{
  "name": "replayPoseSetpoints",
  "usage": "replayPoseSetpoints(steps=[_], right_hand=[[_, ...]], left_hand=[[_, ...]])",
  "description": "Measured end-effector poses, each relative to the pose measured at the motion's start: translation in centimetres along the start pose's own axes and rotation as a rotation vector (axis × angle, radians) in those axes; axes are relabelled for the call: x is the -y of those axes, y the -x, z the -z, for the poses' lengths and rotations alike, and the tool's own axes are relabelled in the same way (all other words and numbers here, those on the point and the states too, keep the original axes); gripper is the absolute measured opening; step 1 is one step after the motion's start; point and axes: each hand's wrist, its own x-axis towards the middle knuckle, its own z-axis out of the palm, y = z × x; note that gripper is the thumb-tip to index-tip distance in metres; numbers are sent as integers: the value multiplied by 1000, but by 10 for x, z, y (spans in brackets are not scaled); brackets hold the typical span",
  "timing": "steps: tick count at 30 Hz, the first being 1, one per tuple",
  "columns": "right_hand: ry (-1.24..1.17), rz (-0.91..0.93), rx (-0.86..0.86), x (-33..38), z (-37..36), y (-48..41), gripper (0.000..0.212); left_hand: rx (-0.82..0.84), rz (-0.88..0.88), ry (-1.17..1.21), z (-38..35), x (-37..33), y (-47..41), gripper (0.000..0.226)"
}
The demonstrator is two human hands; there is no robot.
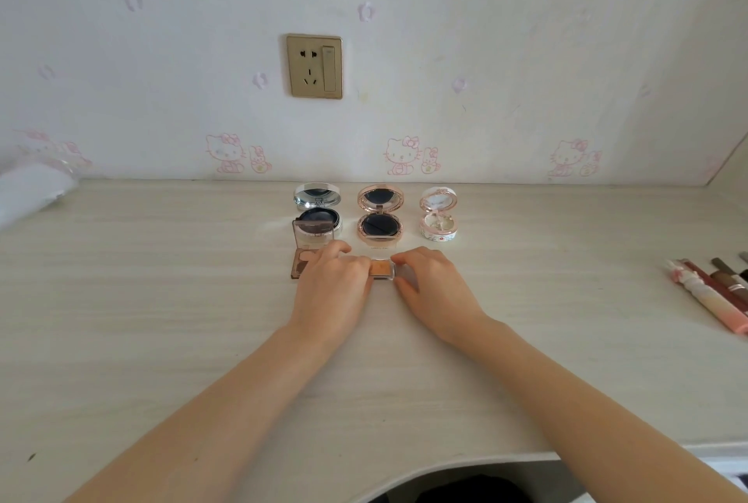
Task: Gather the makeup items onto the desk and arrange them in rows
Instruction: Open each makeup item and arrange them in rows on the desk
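Note:
Three open round compacts stand in a row near the wall: a silver one (317, 205), a rose-gold one (380, 213) and a small white floral one (438, 214). In front of the silver one lies an open brown palette (309, 245), partly hidden by my left hand (338, 280). Between both hands sits a small clear case with orange powder (382, 269), its transparent lid raised. My left hand's fingers pinch its left side. The fingers and thumb of my right hand (429, 280) pinch its right side.
The pale wooden desk (162, 320) runs to a curved front edge. Several lip and pencil products (712, 292) lie at the far right. A white plastic bag (32, 191) sits at the far left. A gold wall socket (315, 66) is above the compacts.

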Motion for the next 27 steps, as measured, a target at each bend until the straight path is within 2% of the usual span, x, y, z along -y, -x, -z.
replayPoseSetpoints(steps=[8,20,24,27], right_hand=[[33,32,-35,2,-2,-1,26],[43,16,-9,-4,12,12,40],[76,17,-38,-21,32,33,38],[127,12,-81,-42,53,54,35]], left_hand=[[-30,-16,-53,3,0,-4,17],[-24,41,18,14,-7,2,26],[-33,-17,68,13,-22,4,18],[-33,-76,144,11,-45,5,22]])
